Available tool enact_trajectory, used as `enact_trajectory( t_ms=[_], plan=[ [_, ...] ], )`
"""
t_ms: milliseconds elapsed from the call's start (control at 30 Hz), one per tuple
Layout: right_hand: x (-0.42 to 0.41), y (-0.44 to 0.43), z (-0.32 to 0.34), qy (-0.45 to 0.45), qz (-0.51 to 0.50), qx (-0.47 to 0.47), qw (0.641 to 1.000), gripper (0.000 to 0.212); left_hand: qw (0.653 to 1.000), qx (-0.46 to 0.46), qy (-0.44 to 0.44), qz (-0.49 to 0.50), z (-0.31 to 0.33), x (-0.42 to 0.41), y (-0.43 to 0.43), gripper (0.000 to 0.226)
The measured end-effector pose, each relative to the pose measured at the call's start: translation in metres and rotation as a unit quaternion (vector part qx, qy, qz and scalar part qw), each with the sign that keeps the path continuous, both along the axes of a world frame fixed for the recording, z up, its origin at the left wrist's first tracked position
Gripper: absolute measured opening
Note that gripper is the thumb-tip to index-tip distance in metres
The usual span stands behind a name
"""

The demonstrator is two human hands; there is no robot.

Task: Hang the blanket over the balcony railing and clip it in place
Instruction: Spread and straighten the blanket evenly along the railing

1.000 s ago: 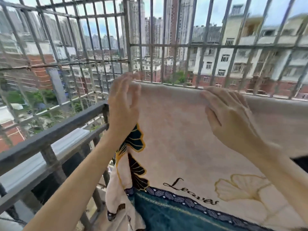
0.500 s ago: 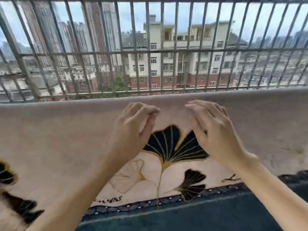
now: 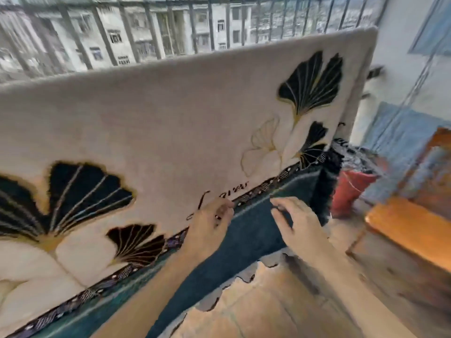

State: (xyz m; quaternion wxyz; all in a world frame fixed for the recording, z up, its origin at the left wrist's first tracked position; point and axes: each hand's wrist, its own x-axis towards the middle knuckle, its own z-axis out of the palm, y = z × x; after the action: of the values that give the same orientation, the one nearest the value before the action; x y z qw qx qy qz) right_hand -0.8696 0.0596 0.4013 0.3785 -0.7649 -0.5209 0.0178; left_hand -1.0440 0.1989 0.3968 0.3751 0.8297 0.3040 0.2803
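The cream blanket (image 3: 170,118), with dark ginkgo leaves and a teal lower band, hangs over the balcony railing, and its top fold hides the rail. Metal grille bars (image 3: 156,32) rise behind it. My left hand (image 3: 210,225) is low in front of the blanket at the patterned border, fingers curled close together; blur hides whether it pinches the cloth. My right hand (image 3: 292,223) hovers at the teal band near the blanket's right edge, fingers apart and bent. No clip is in view.
A red bucket (image 3: 349,191) stands on the floor just right of the blanket's edge. An orange wooden bench (image 3: 410,232) juts in from the right. A pale wall (image 3: 402,57) closes the right end. Worn tiled floor (image 3: 268,301) lies below.
Both hands have dropped from the blanket's top edge to its lower band. The view has swung right and down, showing the blanket's right end, the bucket and the bench.
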Motion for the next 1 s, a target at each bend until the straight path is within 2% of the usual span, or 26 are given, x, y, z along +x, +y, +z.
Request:
enact_trajectory(
  t_ms=[200, 367, 500, 600, 733, 800, 900, 933, 1000],
  plan=[
    [0.079, -0.034, -0.037, 0.059, -0.102, -0.058, 0.991, 0.027, 0.993, -0.069, 0.028, -0.089, -0.043, 0.106, 0.003, 0.012],
    [0.151, -0.036, -0.041, 0.048, -0.162, -0.103, 0.98, 0.023, 0.984, -0.084, 0.021, -0.157, -0.052, 0.201, 0.015, 0.015],
    [0.206, -0.028, -0.033, 0.028, -0.185, -0.091, 0.978, 0.017, 0.974, -0.098, 0.024, -0.201, -0.044, 0.267, 0.024, 0.014],
    [0.245, -0.025, -0.037, 0.041, -0.207, -0.085, 0.974, 0.021, 0.971, -0.103, 0.042, -0.213, -0.045, 0.311, 0.028, 0.015],
    [0.292, -0.022, -0.056, 0.066, -0.208, -0.091, 0.972, 0.031, 0.973, -0.087, 0.08, -0.196, -0.048, 0.367, 0.026, 0.021],
    [0.321, -0.017, -0.063, 0.075, -0.2, -0.088, 0.973, 0.027, 0.974, -0.052, 0.143, -0.166, -0.045, 0.402, 0.022, 0.041],
    [0.373, -0.001, -0.068, 0.082, -0.164, -0.09, 0.979, 0.024, 0.967, 0.044, 0.241, -0.073, -0.048, 0.46, 0.016, 0.079],
    [0.391, 0.006, -0.067, 0.086, -0.145, -0.082, 0.982, 0.023, 0.963, 0.073, 0.257, -0.043, -0.05, 0.48, 0.012, 0.085],
    [0.424, 0.021, -0.055, 0.113, -0.104, -0.044, 0.987, 0.021, 0.956, 0.09, 0.28, -0.012, -0.054, 0.516, 0.011, 0.078]
  ],
)
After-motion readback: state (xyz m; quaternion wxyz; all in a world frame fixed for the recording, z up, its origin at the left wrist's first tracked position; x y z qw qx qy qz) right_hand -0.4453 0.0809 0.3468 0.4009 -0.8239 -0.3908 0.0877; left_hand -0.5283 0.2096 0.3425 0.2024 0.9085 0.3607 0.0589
